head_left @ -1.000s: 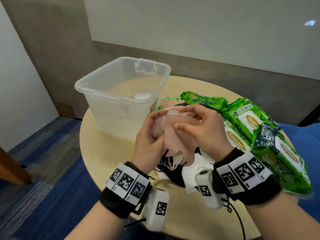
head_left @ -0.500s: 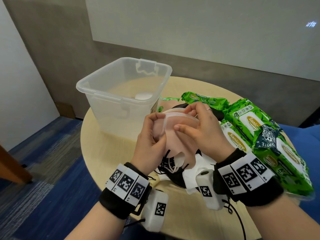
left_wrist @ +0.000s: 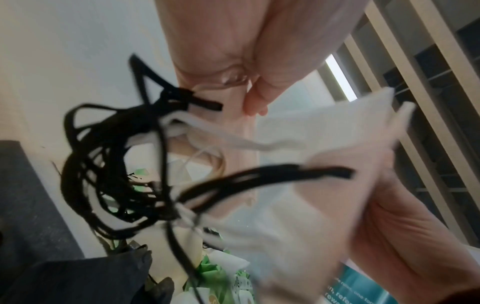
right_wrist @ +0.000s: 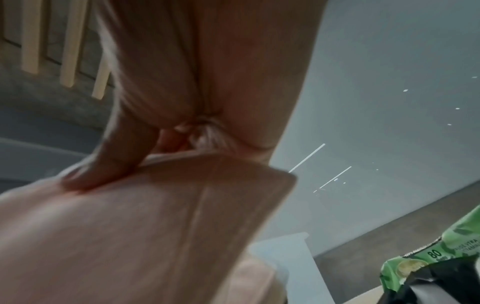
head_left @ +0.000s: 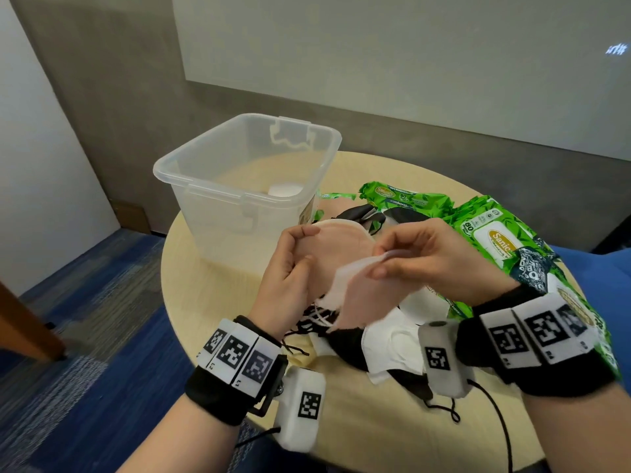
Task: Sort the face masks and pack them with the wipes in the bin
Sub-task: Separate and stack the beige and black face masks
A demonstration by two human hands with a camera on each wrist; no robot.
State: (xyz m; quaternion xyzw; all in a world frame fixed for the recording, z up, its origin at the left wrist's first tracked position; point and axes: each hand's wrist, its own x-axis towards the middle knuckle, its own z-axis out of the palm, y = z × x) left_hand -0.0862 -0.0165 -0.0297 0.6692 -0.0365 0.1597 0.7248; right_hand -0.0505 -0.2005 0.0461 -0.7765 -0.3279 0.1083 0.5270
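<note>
Nearest the wearer, a loose heap of black and white fabric face masks (head_left: 379, 339) lies on the round pale wooden table (head_left: 191, 268), ear loops trailing.

Above the heap, both hands work pink masks. The left hand (head_left: 290, 278) pinches a stack of flat pink face masks (head_left: 336, 244) at its left edge, thumb on the near face. The right hand (head_left: 433, 257) pinches the upper edge of a single pink mask with a white lining (head_left: 362, 295), which hangs apart from the stack at the top. The left wrist view shows a knot of black and white ear loops (left_wrist: 124, 164) snarled together below the masks.

Risk: the snarled loops may tie the single mask to others; pulling it away could drag unsorted masks along or off the table edge.

To the right lie green plastic packs of wipes (head_left: 495, 240), not yet packed. Farthest, the clear plastic bin (head_left: 211, 158) stands upright on the table; a small white item, unidentifiable, lies inside.
</note>
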